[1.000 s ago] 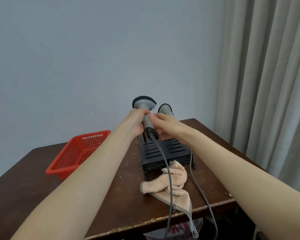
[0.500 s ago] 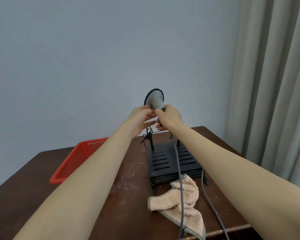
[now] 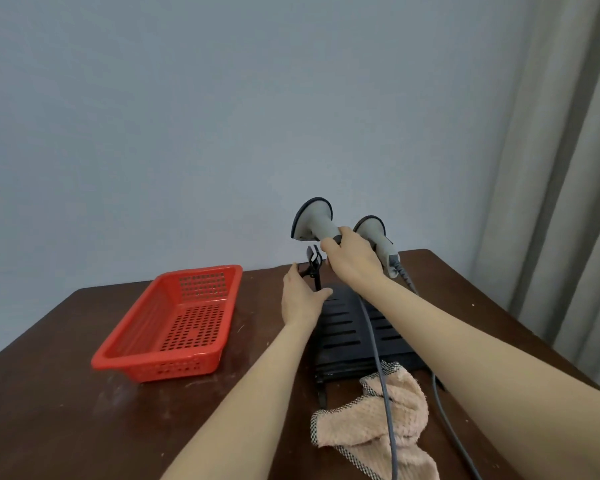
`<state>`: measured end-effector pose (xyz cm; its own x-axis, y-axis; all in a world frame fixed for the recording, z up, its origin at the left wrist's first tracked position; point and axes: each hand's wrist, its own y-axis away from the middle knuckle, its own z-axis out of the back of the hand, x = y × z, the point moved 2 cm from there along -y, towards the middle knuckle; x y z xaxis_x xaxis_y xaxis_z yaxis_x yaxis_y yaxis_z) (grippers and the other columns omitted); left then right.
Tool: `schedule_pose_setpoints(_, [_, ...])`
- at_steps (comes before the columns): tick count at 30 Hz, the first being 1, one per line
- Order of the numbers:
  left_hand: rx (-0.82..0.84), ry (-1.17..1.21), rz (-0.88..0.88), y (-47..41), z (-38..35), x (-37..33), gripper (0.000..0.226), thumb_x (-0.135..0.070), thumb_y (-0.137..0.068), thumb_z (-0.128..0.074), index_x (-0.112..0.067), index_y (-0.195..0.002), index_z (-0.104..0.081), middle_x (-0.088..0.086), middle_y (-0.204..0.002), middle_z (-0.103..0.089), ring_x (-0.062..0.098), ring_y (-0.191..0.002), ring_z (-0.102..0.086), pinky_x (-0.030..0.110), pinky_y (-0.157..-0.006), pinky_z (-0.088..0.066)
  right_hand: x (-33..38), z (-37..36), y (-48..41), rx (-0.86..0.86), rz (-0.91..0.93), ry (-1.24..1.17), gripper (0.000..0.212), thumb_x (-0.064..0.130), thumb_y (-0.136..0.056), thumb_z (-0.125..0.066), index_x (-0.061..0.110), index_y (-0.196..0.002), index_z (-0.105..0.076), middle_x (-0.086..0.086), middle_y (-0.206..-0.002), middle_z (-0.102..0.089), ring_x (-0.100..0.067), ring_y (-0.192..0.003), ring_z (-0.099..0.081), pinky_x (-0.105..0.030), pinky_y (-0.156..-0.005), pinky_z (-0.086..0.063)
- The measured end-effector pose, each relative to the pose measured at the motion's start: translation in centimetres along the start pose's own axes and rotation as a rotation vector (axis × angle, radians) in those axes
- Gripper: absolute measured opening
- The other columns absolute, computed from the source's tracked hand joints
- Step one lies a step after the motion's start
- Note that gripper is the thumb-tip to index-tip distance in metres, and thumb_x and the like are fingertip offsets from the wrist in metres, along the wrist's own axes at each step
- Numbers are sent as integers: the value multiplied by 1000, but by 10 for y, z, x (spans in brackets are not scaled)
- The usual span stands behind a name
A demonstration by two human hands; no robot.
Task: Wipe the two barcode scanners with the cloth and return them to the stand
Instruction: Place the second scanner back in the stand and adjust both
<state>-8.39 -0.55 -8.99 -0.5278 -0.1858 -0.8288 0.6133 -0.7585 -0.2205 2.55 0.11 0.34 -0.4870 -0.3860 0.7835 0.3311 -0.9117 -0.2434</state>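
Head view is showing the right hand (image 3: 352, 263) wrapping its fingers around the handle of a grey, black-rimmed handheld barcode scanner (image 3: 314, 220), which is hanging raised over the far end of the black slotted metal stand (image 3: 347, 327), near the far edge of the dark brown wooden tabletop (image 3: 66, 410). A second grey barcode scanner (image 3: 378, 237) is sitting upright just behind that hand, apparently docked on the stand's right side. The left hand (image 3: 300, 299) is reaching with its fingers partly spread to the stand's thin black clip holder (image 3: 314, 268), touching it; whether it is gripping cannot be told. A peach waffle-weave cloth (image 3: 381, 424) is lying crumpled at the near edge, touching the stand's near end, with a grey cable (image 3: 378, 358) trailing across it. An empty red perforated plastic basket (image 3: 174, 323) is sitting toward the left edge. Judging by this, the person is taking or reseating the left scanner; next, it needs either lowering squarely into the clip or bringing to the cloth, minding the cable.
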Motion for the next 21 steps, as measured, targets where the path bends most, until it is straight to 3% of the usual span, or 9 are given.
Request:
schedule_pose_setpoints(3, [-49,26,-2,-6,-5,2,69,-26,-73,-78,-12,-131,-44,4,-130,-49,22,-115,-53,35,-91,-47,-4,-5,-5,-1,1,21,17,30,-91,-42,14,-92,-46,-6,-87,-56,-28,-81,-55,-33,-64,-38])
schedule_pose_setpoints(9, [-105,-74,-27,-10,-10,1,36,-29,-80,-71,-10,-104,-52,4,-104,-58,21,-93,-57,29,-70,-43,-10,-9,-11,1,35,52,17,30,-90,-42,15,-97,-48,-1,-79,-54,-25,-78,-54,-33,-61,-38])
schedule_pose_setpoints(21, [-77,-254,-32,-8,-16,1,30,-31,-90,-58,-4,-99,-48,13,-98,-63,28,-90,-61,35,-68,-46,-12,-15,-19,13,57,105,28,29,-91,-42,12,-111,-50,-5,-84,-57,-27,-79,-55,-33,-61,-38])
